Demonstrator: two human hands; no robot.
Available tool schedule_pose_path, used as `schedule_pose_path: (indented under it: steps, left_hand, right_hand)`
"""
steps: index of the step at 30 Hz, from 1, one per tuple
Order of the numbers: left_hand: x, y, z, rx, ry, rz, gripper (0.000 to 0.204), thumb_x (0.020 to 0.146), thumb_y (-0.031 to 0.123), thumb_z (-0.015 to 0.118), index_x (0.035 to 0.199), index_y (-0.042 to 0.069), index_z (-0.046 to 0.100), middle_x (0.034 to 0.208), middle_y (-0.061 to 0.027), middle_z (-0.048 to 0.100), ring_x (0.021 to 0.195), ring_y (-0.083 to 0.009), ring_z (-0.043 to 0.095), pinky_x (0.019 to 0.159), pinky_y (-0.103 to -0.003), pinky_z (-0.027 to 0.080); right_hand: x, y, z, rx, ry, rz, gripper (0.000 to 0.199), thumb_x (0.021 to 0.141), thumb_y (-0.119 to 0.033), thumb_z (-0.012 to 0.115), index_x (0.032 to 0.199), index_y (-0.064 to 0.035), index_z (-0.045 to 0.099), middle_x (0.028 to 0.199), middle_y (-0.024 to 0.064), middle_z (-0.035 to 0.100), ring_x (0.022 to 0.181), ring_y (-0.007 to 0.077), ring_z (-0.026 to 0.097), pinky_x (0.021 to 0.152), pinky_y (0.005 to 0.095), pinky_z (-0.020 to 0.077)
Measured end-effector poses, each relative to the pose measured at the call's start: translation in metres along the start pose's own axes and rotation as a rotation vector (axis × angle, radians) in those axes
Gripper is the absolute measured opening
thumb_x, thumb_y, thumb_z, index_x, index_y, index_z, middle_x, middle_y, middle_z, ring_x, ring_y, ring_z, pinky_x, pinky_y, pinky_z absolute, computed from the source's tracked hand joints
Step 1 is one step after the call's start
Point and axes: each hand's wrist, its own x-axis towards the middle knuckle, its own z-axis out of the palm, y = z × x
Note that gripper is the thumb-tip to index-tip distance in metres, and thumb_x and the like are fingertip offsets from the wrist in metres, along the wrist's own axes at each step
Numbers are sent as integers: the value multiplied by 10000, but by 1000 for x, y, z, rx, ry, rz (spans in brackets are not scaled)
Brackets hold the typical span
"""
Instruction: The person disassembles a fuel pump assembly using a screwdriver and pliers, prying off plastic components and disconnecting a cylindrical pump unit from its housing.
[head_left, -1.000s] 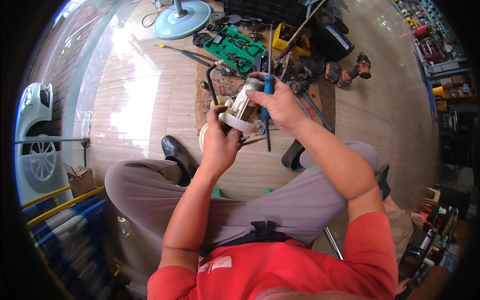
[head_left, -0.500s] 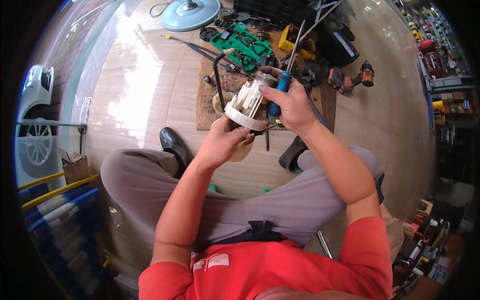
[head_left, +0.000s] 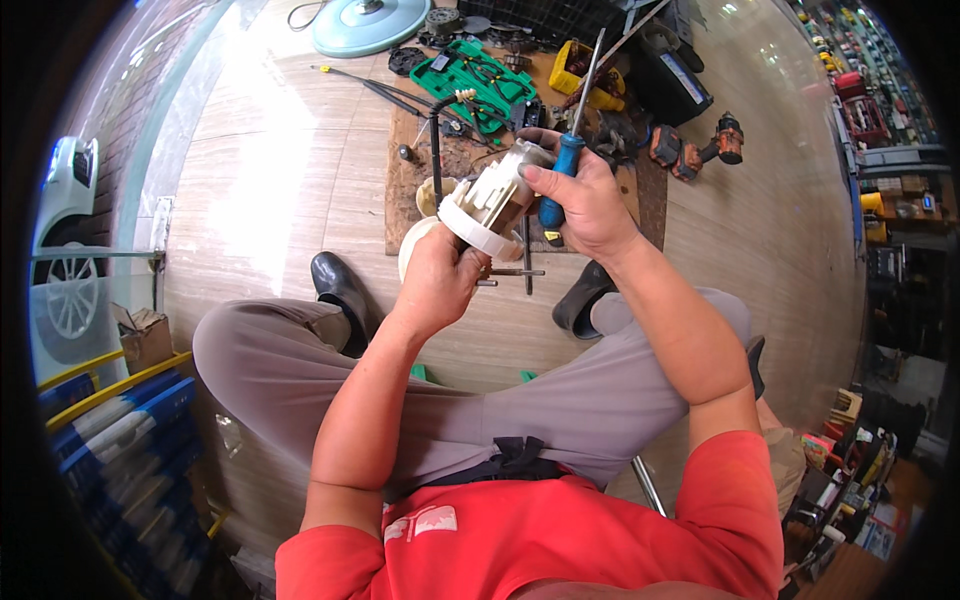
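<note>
Between my two hands, above the wooden board, is a white plastic fuel pump assembly with a round collar at its lower end. My left hand grips it from below, fingers partly hidden behind the collar. My right hand steadies its upper end with the fingertips. The same hand holds a blue-handled screwdriver against the palm, its shaft pointing up and away. A black bent hose rises beside the assembly's left side. Cream round plastic parts show behind my left hand; whether they join the assembly, I cannot tell.
A worn wooden board lies on the tiled floor, bearing an open green tool case, a yellow bin and loose parts. Right of it sit cordless drills and a black box. My shoes flank the near side.
The assembly has shifted slightly left and tilted in my hands, and my left hand has turned around its base. Thin metal rods below it show more clearly. The screwdriver stays in my right hand.
</note>
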Motion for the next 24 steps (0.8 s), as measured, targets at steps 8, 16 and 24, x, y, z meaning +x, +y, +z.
schedule_pose_path:
  steps: [8,16,24]
  left_hand:
    - [2,-9,1,204,73,36,262,817,-40,575,1079,-30,588,842,-231,662,777,-423,621,696,-465,485]
    - [5,-30,-17,702,239,132,253,789,-4,615,1006,-70,501,811,-266,629,789,-467,583,718,-557,451]
    - [6,-40,-17,826,231,160,147,813,-2,576,942,-47,520,802,-255,618,808,-462,569,732,-554,433]
  right_hand:
    - [4,-9,-7,-735,27,-28,499,873,-113,709,1326,-33,517,1007,79,674,932,148,644,832,290,522]
    - [-47,-65,-1,-1472,-241,-219,415,879,-122,648,1289,-119,581,844,146,601,751,325,597,702,399,474]
    - [-54,-61,11,-1637,-321,-121,339,899,-170,635,1238,-174,639,775,130,574,721,341,592,646,443,478]
